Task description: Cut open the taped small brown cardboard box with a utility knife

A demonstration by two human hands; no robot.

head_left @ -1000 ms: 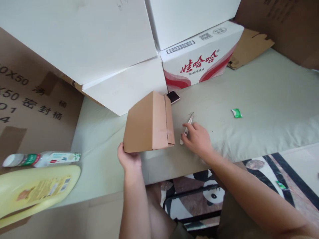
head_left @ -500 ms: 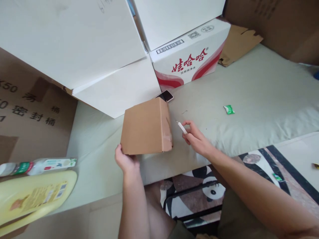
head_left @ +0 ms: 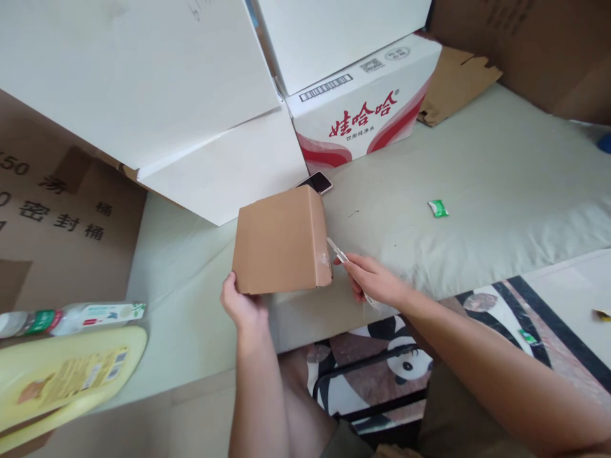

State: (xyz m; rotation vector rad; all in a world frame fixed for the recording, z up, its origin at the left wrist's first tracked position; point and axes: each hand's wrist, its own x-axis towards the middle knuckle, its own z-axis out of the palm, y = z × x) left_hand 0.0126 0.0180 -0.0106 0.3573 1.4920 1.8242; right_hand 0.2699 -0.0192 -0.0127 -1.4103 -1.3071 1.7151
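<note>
"So, where is the brown box (head_left: 277, 242) you're handling?"

"Over the pale green cloth (head_left: 389, 203), the fingers of your left hand (head_left: 242, 308) grasping its near left corner."

"And your right hand (head_left: 375, 280)?"

"Its fingers are wrapped around a slim white cutter (head_left: 337, 249), tip at the box's right end; whether it touches, you can't quite tell. Behind the box a phone (head_left: 321, 182) lies partly hidden, near a red-and-white carton (head_left: 365, 124); a green packet (head_left: 438, 208) lies well off to the right."

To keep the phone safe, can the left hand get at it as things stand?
Probably not: the left hand holds the small brown box, which sits between that hand and the phone, hiding part of the phone from view.
</note>
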